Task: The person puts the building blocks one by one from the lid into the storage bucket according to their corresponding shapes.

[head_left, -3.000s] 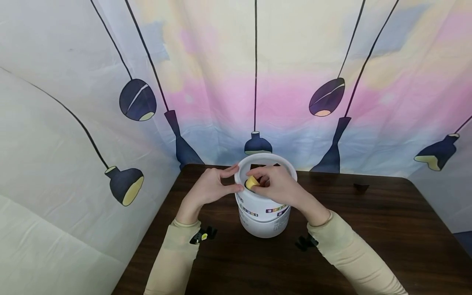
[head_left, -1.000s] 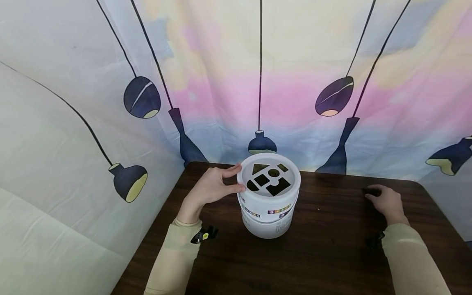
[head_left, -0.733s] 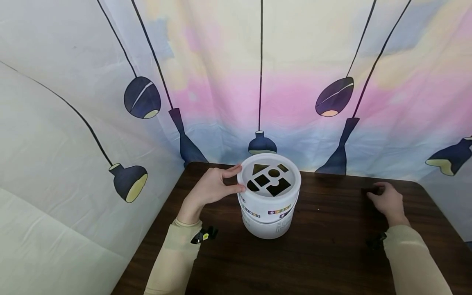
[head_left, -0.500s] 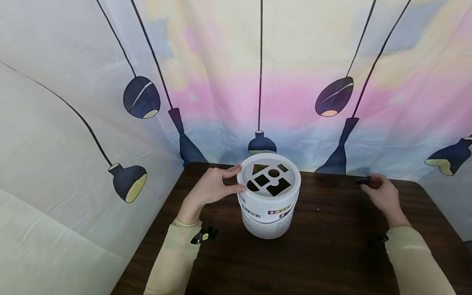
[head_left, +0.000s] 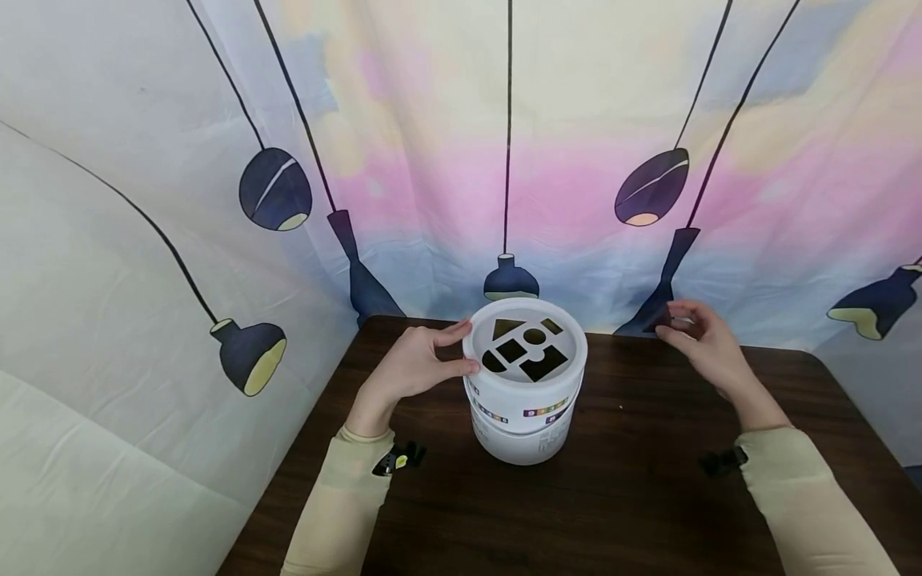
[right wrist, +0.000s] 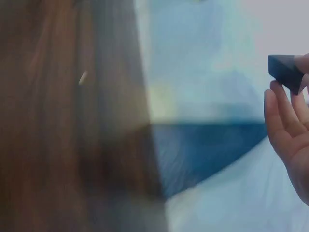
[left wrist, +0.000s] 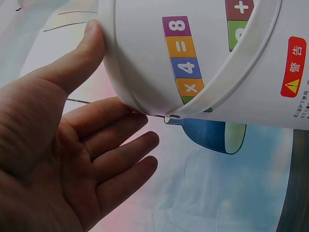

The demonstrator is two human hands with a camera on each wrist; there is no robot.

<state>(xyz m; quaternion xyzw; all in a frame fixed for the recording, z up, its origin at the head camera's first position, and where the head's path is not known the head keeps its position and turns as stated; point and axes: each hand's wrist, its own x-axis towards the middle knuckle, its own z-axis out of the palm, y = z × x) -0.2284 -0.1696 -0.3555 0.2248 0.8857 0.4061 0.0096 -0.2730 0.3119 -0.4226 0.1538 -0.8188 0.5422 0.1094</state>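
Note:
A white shape-sorter bucket (head_left: 522,444) stands upright on the table, its recessed lid cut with several shaped holes, among them a triangle, a circle and a square. My left hand (head_left: 410,364) touches the lid's rim from the left with thumb and index finger. In the left wrist view the other fingers of this left hand (left wrist: 72,140) are extended, apart from the bucket. Right of the bucket, my right hand (head_left: 709,348) pinches a dark triangular block (head_left: 657,318) in the air. The right wrist view shows the block (right wrist: 282,70) between thumb and fingertips.
The dark wooden table (head_left: 634,480) reaches back to a curtain (head_left: 446,176) printed with hanging lamps. A white handle (left wrist: 246,67) arcs across the bucket's side in the left wrist view. Black cameras sit at both wrists.
My right hand, earlier pinching a yellow block at the lid, has gone to the table's right, picked up the dark block and moved it up and leftward. The left hand stays at the rim.

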